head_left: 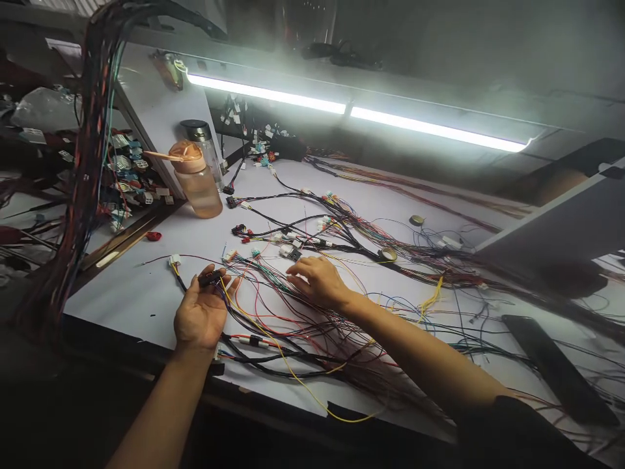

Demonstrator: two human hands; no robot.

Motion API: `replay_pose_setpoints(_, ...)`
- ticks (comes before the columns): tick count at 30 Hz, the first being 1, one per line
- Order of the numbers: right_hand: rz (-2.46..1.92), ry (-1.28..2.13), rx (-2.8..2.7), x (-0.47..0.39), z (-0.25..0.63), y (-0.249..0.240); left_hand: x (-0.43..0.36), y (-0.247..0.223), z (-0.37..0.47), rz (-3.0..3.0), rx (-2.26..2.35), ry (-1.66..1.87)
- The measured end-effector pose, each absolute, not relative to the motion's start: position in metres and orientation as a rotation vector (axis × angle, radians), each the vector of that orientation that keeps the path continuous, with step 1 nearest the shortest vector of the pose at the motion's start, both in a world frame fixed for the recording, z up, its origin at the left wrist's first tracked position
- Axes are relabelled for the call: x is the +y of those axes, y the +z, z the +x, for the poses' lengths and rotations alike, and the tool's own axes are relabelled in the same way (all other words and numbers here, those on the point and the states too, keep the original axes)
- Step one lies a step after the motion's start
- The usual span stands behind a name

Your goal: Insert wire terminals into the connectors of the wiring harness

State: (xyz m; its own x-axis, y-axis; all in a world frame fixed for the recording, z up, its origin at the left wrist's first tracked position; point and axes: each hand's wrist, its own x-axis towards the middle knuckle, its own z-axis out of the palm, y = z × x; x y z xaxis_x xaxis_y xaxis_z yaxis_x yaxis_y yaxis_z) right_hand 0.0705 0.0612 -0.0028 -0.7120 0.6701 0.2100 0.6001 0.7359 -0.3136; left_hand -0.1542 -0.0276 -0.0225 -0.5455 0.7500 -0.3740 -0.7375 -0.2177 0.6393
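Observation:
My left hand [204, 314], palm up near the table's front edge, has its fingers curled round a black connector [211, 279] with yellow and dark wires running out of it. To the right, my right hand [319, 281] hangs palm down over the wire bundles, fingers bent; whether its fingertips hold a wire is hidden. Just beyond its fingertips lies a grey and black connector [294, 254]. A long yellow wire [288, 365] loops from the left hand toward the front edge. A white connector [174, 260] lies left of the left hand.
A peach-lidded bottle [198, 189] and a dark-lidded bottle [208, 153] stand at the back left. Tape rolls [388, 255] lie among harnesses [361, 247]. A dark flat object [556, 365] is at the right. Thick wires [90, 163] hang at the left, under a lit lamp [434, 129].

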Motion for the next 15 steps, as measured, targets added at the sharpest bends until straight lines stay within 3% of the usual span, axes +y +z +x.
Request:
replay_pose_setpoints(7,-0.91,0.401,-2.628,0.05,0.044,-0.001,-0.028,-0.025,-0.156,0.016,0.96,1.895)
replay_pose_setpoints(15,-0.821,0.769,-2.575,-0.019,0.034,-0.01,-0.029,-0.022,-0.152,0.066,0.913,1.893)
